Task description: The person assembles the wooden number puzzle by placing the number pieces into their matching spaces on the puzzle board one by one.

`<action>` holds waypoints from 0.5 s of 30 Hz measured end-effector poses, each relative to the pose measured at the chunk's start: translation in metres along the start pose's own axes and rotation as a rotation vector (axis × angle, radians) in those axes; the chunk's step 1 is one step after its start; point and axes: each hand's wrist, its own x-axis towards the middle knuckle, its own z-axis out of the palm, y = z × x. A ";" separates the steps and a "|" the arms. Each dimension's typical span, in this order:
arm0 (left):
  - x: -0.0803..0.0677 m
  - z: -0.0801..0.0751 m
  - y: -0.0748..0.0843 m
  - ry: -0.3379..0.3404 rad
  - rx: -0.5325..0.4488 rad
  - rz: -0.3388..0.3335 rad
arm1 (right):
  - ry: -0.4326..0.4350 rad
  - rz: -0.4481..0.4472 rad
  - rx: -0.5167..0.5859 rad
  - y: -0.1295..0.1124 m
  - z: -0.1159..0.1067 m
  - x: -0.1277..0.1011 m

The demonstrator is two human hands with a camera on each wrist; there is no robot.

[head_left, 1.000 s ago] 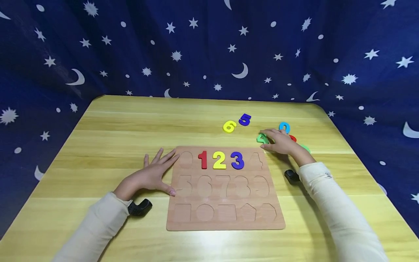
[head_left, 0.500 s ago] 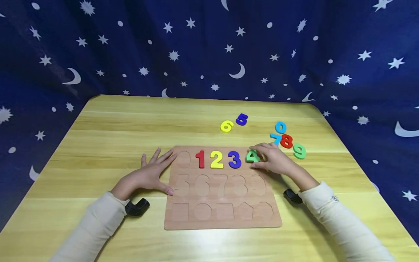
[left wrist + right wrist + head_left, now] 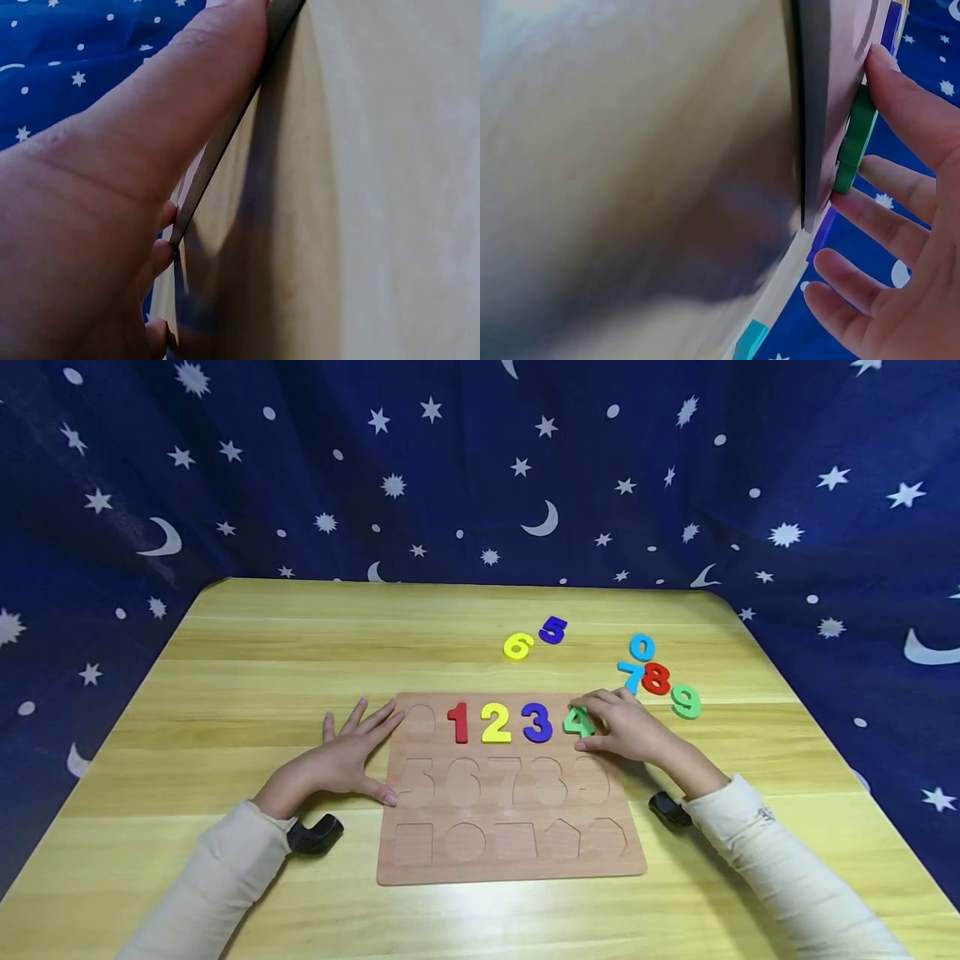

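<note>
My right hand pinches the green number 4 between thumb and fingers, over the top right recess of the wooden number board. In the right wrist view the green 4 sits right at the board's surface, thumb on one side and fingertips on the other. Part of its recess is hidden. Fingers spread, my left hand rests at the board's left edge; its thumb lies along the edge in the left wrist view. A red 1, yellow 2 and purple 3 stand in the top row.
Behind the board lie a yellow 6 and purple 5. Beyond my right hand are a blue 0, blue 7, red 8 and green 9. A starry curtain hangs behind the table.
My right hand has brought the green 4 from the table behind the board leftward and nearer, onto the board's top right. The left hand stays at the board's edge.
</note>
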 end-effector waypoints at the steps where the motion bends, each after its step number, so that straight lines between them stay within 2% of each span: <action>1: 0.000 0.000 0.000 -0.001 -0.001 -0.001 | -0.007 -0.003 0.003 0.000 -0.001 0.000; 8: 0.000 -0.001 0.000 -0.009 -0.001 0.001 | -0.043 -0.048 0.039 0.004 -0.005 0.000; 15: 0.002 -0.002 -0.001 -0.021 0.001 -0.007 | -0.048 -0.053 -0.018 0.004 -0.006 0.003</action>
